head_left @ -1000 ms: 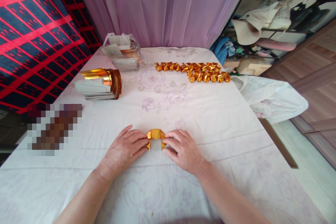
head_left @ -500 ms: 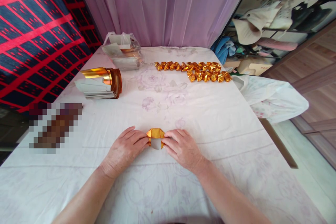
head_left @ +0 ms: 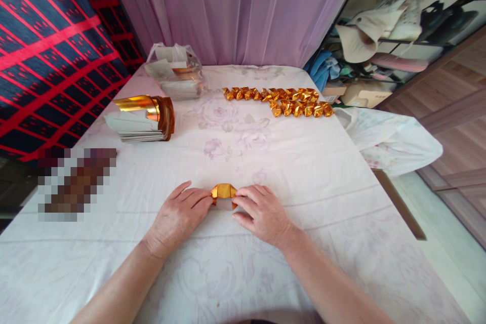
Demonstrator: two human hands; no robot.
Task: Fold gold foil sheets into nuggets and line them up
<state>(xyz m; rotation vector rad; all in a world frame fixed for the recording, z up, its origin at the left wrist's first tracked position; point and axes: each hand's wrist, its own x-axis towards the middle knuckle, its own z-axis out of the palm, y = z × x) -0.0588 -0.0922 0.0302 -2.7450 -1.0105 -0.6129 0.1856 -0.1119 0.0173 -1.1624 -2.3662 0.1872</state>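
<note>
"At six o'clock on the table (head_left: 311, 157), twelve being the purple curtain (head_left: 243, 10): one folded gold paper piece (head_left: 224, 191). Head view."

"Hands?"

"Both on it. Left hand (head_left: 178, 215): fingertips grasping its nine o'clock end. Right hand (head_left: 264, 215): fingertips grasping the three o'clock end, thumb spread apart below. Gold band faces up between them, a flap down each side. Pale patch between flaps; can't tell if paper or cloth."

"Other stock?"

"Ten o'clock: stack of gold-and-white sheets (head_left: 144, 129), curled gold one on top. Eleven: clear plastic bag (head_left: 190, 76) with more sheets inside. One o'clock: finished-looking gold pieces (head_left: 299, 108), two rows, set close."

"Off the table?"

"Two o'clock: loaded shelves, light-coloured cap (head_left: 360, 38) on one. Three: white bundle (head_left: 402, 144) past the edge."
</note>
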